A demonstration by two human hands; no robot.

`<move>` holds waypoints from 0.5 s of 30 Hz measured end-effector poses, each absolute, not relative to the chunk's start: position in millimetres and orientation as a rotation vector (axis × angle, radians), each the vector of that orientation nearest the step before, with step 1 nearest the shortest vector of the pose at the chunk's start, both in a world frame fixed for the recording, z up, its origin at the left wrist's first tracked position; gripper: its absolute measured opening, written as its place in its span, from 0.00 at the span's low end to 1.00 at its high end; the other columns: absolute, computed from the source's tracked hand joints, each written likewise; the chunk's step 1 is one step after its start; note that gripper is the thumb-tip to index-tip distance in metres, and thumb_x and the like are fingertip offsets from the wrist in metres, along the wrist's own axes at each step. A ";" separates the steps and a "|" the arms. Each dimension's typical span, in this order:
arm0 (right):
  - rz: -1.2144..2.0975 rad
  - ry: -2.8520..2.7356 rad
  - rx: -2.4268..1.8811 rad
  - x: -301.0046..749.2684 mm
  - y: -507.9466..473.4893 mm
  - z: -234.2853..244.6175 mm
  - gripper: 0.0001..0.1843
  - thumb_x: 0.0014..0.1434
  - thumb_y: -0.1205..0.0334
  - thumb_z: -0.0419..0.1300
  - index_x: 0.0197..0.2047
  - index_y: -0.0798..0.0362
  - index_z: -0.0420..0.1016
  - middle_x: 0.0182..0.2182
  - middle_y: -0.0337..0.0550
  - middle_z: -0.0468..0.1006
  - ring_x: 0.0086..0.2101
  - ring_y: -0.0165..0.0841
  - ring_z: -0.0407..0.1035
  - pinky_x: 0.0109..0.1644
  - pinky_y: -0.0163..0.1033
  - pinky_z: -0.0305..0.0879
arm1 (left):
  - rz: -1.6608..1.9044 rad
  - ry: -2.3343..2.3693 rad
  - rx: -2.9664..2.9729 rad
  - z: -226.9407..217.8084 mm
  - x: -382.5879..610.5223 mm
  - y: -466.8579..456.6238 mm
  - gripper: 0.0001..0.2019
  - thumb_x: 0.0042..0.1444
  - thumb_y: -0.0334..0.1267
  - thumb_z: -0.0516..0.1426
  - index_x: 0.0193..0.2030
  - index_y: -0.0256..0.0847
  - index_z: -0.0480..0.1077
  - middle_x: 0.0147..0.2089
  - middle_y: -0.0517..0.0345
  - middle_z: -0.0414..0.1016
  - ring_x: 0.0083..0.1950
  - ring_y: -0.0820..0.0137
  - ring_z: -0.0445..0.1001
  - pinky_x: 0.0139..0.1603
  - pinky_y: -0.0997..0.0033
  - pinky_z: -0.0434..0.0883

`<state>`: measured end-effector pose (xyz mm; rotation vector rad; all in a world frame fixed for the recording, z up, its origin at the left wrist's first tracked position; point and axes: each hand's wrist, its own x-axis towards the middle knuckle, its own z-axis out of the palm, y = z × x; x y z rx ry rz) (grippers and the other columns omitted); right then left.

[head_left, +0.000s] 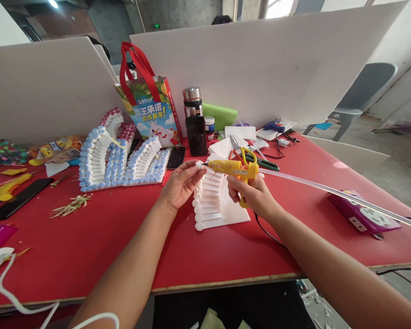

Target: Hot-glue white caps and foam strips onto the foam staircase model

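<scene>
Red flat worktable (71, 246); left hand (181, 183) pinches small white rounded piece (199, 165), apparently steadying it beside yellow plastic glue gun (229, 168) gripped in right hand (256, 193).

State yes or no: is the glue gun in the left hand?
No, the right hand grips the yellow glue gun, while the left hand pinches a small white piece.

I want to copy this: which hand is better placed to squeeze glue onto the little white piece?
Likely the right hand: it grips the yellow glue gun, nozzle by the white piece. The left hand pinches that piece.
</scene>
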<state>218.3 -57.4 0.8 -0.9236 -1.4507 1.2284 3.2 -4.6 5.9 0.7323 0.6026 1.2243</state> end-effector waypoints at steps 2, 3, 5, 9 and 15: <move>1.224 -1.447 -0.931 218.9 -57.6 0.7 0.27 0.65 0.44 0.60 0.21 0.53 0.65 0.18 0.38 0.67 0.21 0.28 0.61 0.26 0.37 0.56 | 1.228 0.608 0.753 5.9 2.9 -5.2 0.08 0.51 0.23 0.66 0.38 0.35 0.79 0.37 0.54 0.84 0.40 0.71 0.84 0.45 0.81 0.80; 1.217 -1.448 -0.940 219.1 -57.9 0.6 0.27 0.65 0.44 0.60 0.22 0.53 0.65 0.18 0.38 0.67 0.21 0.28 0.61 0.26 0.37 0.56 | 1.232 0.613 0.766 6.2 3.1 -5.6 0.08 0.50 0.24 0.66 0.38 0.35 0.79 0.37 0.54 0.84 0.40 0.71 0.84 0.45 0.81 0.80; 1.200 -1.455 -0.960 219.5 -58.5 0.3 0.27 0.65 0.43 0.60 0.22 0.53 0.65 0.18 0.38 0.68 0.21 0.27 0.62 0.26 0.37 0.56 | 1.246 0.623 0.798 7.0 4.0 -6.2 0.08 0.49 0.25 0.68 0.38 0.35 0.79 0.37 0.54 0.84 0.40 0.71 0.84 0.45 0.80 0.80; 1.147 -1.475 -1.000 219.0 -59.0 -0.5 0.27 0.64 0.42 0.61 0.23 0.53 0.65 0.19 0.37 0.67 0.21 0.27 0.62 0.26 0.36 0.56 | 1.280 0.634 0.850 8.6 5.2 -5.8 0.09 0.48 0.27 0.69 0.38 0.36 0.80 0.37 0.57 0.84 0.38 0.73 0.83 0.44 0.81 0.79; 1.104 -1.393 -1.157 226.7 -67.6 7.8 0.26 0.61 0.39 0.62 0.27 0.55 0.73 0.23 0.43 0.74 0.25 0.30 0.67 0.25 0.35 0.58 | 1.327 0.671 0.831 9.2 -1.1 -2.2 0.11 0.47 0.28 0.71 0.39 0.37 0.80 0.39 0.58 0.83 0.39 0.75 0.83 0.43 0.83 0.78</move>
